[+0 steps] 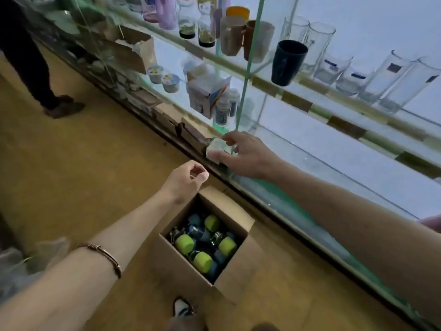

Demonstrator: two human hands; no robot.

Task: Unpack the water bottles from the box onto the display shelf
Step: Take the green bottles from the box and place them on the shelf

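An open cardboard box (181, 266) stands on the floor against the glass display case. Inside are several water bottles (184, 243) with lime-green and blue caps, standing upright. My left hand (186, 180) hovers just above the box's far corner, fingers loosely curled, holding nothing. My right hand (248, 156) reaches to the lower edge of the green-tinted glass door (243, 91), thumb and fingers pinched on a small pale block (216, 149) at that edge. The bottom shelf (334, 177) behind the glass is bare to the right of my hand.
The upper shelf carries a dark mug (287, 63), brown mugs (232, 35) and several drinking glasses (391, 80). Small jars and a carton (207, 91) sit on the middle shelf. Another person's legs (35, 68) stand at the far left. Plastic bags (35, 256) lie left of the box.
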